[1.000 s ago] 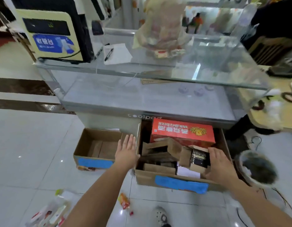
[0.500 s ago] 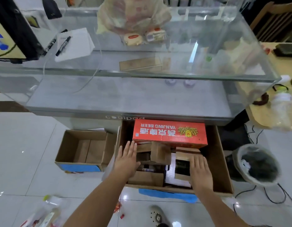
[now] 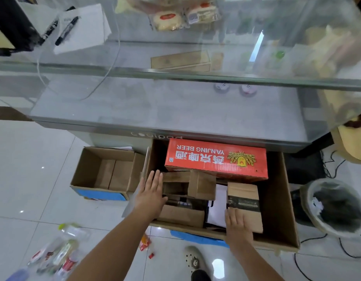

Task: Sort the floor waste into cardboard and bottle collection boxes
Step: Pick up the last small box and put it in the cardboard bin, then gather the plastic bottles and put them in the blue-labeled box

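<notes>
You stand at a small shop's sales counter: a long glass display case [image 3: 195, 76] with a grey base lettered "coolpad" faces you. Round wrapped pastries in clear plastic [image 3: 168, 21] and a black marker pen [image 3: 66, 30] on a white paper sheet [image 3: 88, 27] lie on its top. Below, a red printed "Yanjing Beer" carton [image 3: 216, 159] sits in a brown cardboard box [image 3: 276, 199] on glossy white floor tiles [image 3: 33, 159].

Left hand [image 3: 150, 196], right hand [image 3: 237, 226] over box [image 3: 281, 199]
</notes>
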Available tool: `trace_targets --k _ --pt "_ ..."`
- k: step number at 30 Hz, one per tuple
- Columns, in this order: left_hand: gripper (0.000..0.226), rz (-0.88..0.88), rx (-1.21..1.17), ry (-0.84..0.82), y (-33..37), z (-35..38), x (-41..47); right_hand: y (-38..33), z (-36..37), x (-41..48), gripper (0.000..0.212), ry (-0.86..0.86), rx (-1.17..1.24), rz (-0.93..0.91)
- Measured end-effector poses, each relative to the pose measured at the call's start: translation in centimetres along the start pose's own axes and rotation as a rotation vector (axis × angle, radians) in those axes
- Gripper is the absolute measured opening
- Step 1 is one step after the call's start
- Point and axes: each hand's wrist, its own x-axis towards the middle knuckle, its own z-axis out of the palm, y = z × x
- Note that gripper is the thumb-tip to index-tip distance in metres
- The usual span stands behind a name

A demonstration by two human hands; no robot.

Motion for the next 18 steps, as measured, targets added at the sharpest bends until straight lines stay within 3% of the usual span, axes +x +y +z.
trace_targets --k 5,10,15,18 --pt "0.074 -0.102 -0.096 -0.038 -3.9 2.2 -2.9 -8.2 -6.4 1.1 0.076 0.127 0.104 -0.278" --pt "0.073 -0.288 -0.216 -0.010 -11.7 7.2 -8.7 -20.8 -11.6 -0.5 0.074 0.230 0.044 -0.525" --pt "0.075 -0.504 -0.306 0.013 -20.8 16.3 -15.6 -34.3 -10.0 -2.7 0.080 0.257 -0.113 -0.687" --pt "0.090 -0.594 -0.358 0.104 -25.0 23.5 -18.4 -41.8 -6.6 -2.5 0.081 0.260 -0.186 -0.784"
